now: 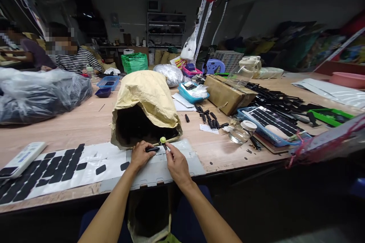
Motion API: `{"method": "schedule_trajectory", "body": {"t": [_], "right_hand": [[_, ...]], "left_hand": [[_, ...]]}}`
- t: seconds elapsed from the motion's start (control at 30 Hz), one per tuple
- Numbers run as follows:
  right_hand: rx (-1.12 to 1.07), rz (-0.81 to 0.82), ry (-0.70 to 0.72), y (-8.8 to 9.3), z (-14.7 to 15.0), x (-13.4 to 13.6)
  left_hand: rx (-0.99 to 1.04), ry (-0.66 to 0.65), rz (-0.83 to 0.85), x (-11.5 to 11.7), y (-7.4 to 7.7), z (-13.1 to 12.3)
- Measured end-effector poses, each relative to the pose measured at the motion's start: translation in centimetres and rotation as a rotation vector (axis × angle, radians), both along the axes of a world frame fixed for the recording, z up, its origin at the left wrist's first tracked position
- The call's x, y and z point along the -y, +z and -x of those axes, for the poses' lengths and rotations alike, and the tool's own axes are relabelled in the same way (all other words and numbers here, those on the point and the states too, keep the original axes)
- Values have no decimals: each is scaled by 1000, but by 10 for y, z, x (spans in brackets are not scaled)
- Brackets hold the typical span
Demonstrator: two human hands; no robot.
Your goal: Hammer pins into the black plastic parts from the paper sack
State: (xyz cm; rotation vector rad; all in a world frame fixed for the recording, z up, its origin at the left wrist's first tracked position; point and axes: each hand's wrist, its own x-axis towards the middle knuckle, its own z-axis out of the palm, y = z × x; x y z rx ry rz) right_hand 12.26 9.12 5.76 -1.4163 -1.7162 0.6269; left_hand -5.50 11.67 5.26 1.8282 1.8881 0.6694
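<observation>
My left hand point(139, 155) is closed around a small black tube-shaped part point(152, 149), which lies level and points right. Fingers of my right hand point(177, 163) pinch a thin stick-like tool with a round yellow-green head point(162, 140); its exact kind is unclear. Both hands rest close together over a grey board point(185, 155) at the table's front edge. Right behind them a tan paper sack point(145, 87) lies on its side, its dark mouth facing me. To the left, a white sheet point(88, 174) carries rows of black rounded-square pads point(68, 163).
Several black tube-shaped parts point(211, 119) lie right of the sack, near a cardboard box point(228, 93) and a clear jar point(241, 133). A blue basket point(268, 133) stands farther right. Plastic-wrapped goods point(42, 95) fill the left. A person in a striped shirt point(75, 60) sits across.
</observation>
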Motion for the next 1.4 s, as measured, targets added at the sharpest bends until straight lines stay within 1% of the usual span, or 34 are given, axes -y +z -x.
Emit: {"method": "schedule_trajectory", "body": {"t": [0.1, 0.23, 0.3, 0.43, 0.53, 0.63, 0.7, 0.8, 0.9, 1.0, 1.07, 1.13, 1.3, 1.37, 1.4], "right_hand": [[43, -18, 17, 1, 7, 3], [121, 46, 21, -1, 8, 5], [120, 36, 26, -1, 9, 6], [93, -36, 39, 1, 18, 9], [125, -5, 67, 0, 26, 11], [113, 20, 71, -3, 23, 10], [79, -4, 27, -3, 13, 6], [113, -18, -140, -3, -12, -2], [271, 59, -366, -3, -41, -15], [443, 179, -489, -5, -61, -32], [531, 223, -510, -8, -66, -44], [603, 224, -505, -11, -66, -56], [773, 71, -477, -22, -55, -72], [798, 43, -476, -25, -54, -73], [800, 41, -478, -26, -54, -73]], "left_hand": [[26, 14, 2, 0, 0, -1], [29, 36, 11, 1, 0, -3], [18, 41, 11, 1, 0, -4], [-10, 24, -1, 0, -3, -3], [-37, 13, -4, 0, -4, -3], [-16, 13, -1, 1, -3, -3], [3, 17, 4, 1, -1, -3], [6, 19, 10, 2, 0, -4], [4, 10, 9, 3, 1, -4], [8, -9, 3, 4, 2, -5], [13, -13, 0, 5, 2, -4], [11, -19, 0, 5, 1, -2], [-4, -43, -46, 2, -1, 1], [75, -40, -92, 11, 3, -5], [150, -51, -105, 20, 6, -11]]}}
